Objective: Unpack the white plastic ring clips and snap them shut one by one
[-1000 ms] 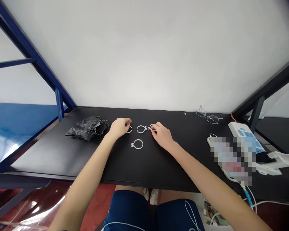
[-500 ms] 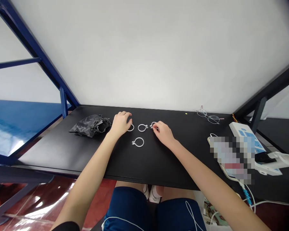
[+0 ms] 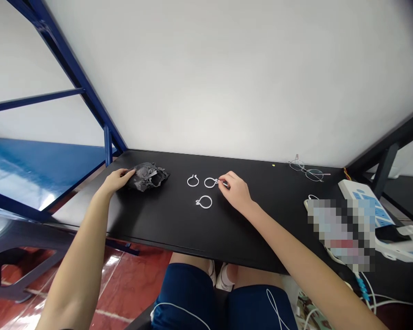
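My left hand is closed on the near-left end of a crumpled black plastic bag, whose open mouth faces right. My right hand has its thumb and fingers pinched together over a white ring, most of which the fingers hide. Just left of those fingertips lies another white ring with small looped ends. A third ring, its gap facing the wall, rests farther left. Closer to me is one more white ring with its ends to the left.
The black table meets a white wall. Eyeglasses lie at the back right. A phone with a blurred screen and a power strip with cables occupy the right side. A grey stool stands at left.
My left hand has moved left from beside the rings to the black bag and closed on it. My right hand stays at the rightmost ring. The view has shifted slightly.
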`<control>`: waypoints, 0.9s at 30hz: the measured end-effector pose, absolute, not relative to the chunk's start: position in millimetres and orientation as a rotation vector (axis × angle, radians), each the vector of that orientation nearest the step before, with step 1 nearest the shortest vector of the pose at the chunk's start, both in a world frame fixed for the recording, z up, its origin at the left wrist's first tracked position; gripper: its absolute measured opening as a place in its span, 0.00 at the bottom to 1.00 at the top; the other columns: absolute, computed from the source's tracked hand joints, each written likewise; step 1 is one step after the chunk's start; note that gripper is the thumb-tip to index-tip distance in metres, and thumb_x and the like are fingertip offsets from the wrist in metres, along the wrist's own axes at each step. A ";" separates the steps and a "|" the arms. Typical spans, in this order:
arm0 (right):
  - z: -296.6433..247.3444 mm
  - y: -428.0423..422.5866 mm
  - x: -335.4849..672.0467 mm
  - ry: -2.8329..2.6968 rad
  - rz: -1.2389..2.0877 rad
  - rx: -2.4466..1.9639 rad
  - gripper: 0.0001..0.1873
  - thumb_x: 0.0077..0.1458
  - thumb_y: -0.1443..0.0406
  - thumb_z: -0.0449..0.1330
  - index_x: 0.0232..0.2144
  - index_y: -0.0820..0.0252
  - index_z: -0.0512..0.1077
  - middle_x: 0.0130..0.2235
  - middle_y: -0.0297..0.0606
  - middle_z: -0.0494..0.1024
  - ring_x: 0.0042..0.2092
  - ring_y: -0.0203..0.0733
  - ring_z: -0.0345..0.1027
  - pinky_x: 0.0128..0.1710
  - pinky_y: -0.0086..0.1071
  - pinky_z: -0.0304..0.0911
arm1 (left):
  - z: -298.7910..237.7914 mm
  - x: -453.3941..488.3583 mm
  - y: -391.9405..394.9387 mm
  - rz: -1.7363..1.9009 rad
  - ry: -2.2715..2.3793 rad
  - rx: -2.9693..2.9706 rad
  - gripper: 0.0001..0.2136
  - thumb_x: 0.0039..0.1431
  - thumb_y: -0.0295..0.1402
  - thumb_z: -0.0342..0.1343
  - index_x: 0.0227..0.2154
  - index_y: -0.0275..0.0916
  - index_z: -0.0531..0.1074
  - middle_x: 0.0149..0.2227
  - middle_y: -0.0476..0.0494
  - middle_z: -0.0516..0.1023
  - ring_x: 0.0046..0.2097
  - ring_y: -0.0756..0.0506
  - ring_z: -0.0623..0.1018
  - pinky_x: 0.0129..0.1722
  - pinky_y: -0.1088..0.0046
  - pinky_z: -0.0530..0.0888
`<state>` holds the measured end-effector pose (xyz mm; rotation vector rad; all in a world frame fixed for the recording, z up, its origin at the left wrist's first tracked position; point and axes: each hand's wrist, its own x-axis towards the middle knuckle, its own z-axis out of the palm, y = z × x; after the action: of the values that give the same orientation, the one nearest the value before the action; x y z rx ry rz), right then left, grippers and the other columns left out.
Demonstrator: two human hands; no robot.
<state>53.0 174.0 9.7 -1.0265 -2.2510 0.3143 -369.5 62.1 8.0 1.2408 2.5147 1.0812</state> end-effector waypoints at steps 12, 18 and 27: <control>6.9 154.0 34.6 -2.361 0.621 -0.589 0.12 0.61 0.65 0.51 0.41 0.59 0.74 0.40 0.41 0.76 0.39 0.39 0.71 0.38 0.33 0.68 | 13.8 -284.7 104.6 1.453 1.544 0.676 0.17 0.34 0.36 0.69 0.26 0.36 0.68 0.22 0.52 0.72 0.21 0.52 0.71 0.22 0.78 0.67; 4.8 165.0 -3.3 -2.592 0.374 -0.408 0.20 0.63 0.71 0.46 0.53 0.61 0.68 0.60 0.47 0.66 0.55 0.46 0.65 0.55 0.42 0.64 | 7.4 -257.5 119.2 1.514 1.500 0.718 0.19 0.33 0.37 0.70 0.25 0.36 0.67 0.22 0.52 0.73 0.22 0.54 0.71 0.24 0.79 0.67; 17.9 180.9 -63.1 -2.903 0.055 -0.522 0.22 0.52 0.60 0.60 0.48 0.64 0.71 0.52 0.51 0.72 0.46 0.53 0.71 0.43 0.40 0.69 | -2.5 -258.6 120.6 1.537 1.530 0.779 0.21 0.35 0.43 0.69 0.28 0.36 0.69 0.21 0.54 0.71 0.22 0.53 0.68 0.21 0.79 0.63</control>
<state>-63.1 180.9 17.9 -0.5223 -2.9031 0.0550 -258.6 120.6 -2.5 0.7791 1.5302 1.5365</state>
